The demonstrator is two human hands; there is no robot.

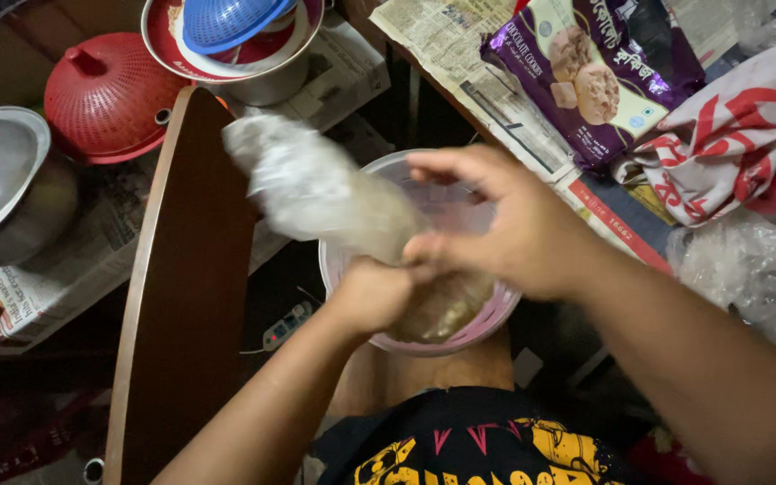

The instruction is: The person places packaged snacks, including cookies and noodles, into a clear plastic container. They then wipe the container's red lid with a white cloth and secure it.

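My left hand grips the neck of a clear plastic bag that sticks up and to the left, blurred. My right hand touches the same bag from the right, thumb and fingers pinched at its neck and the other fingers spread. Both hands are over a round pink container with a translucent rim that rests on my lap. The lower part of the bag, holding something brownish, hangs inside the container.
A brown wooden board stands at the left. Beyond it are a steel bowl, a red colander and a blue strainer. At the right lie a purple biscuit packet, a red-and-white bag, newspaper and a clear bag.
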